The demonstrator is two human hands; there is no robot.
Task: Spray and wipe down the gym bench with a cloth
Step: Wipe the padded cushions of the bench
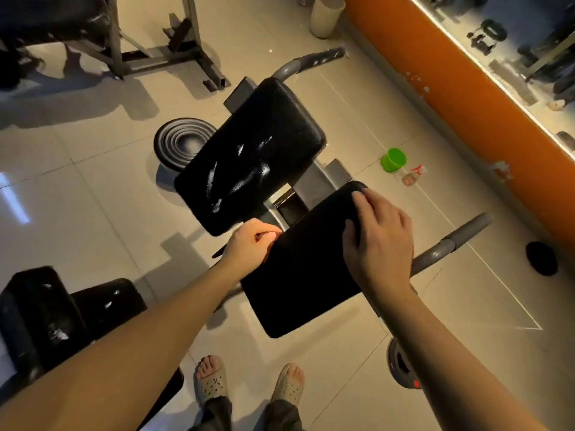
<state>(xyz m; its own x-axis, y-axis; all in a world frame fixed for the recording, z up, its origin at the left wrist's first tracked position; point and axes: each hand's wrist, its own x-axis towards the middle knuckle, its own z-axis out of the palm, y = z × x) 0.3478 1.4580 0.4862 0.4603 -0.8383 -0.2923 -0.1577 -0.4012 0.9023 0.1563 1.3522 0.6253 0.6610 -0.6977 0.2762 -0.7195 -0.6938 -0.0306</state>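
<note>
Padding of a second black bench [40,312] fills the lower left corner, well to the left of the left hand's fingers. Up and left of those fingers, a ribbed black weight plate [183,144] lies on the pale tiled floor [93,188].

The left hand [252,244] has its fingers [264,236] curled. Thumb and forefinger pinch the left edge of a dark cloth [305,275] that appears to be spread over the gym bench's seat pad [280,331]. Where cloth ends and pad begins is hard to tell. Just beyond the left fingertips is the bench's back pad [252,154], glossy black with pale wet streaks. Below and between the two hands, two feet in pale sandals [214,381] stand on the floor.

The right hand [379,241] lies palm down on the cloth, its fingers [364,203] straight and slightly apart, their tips at the far right corner. To the right of the wrist, a grey handle bar [451,244] sticks out from the frame.

Beyond and to the right of the right fingertips, a green cup [393,160] and a clear spray bottle [412,175] with a red trigger stand just beside each other on the floor, well apart from both hands. Farther right runs an orange wall [451,104] with a mirror [513,42] above it.
</note>
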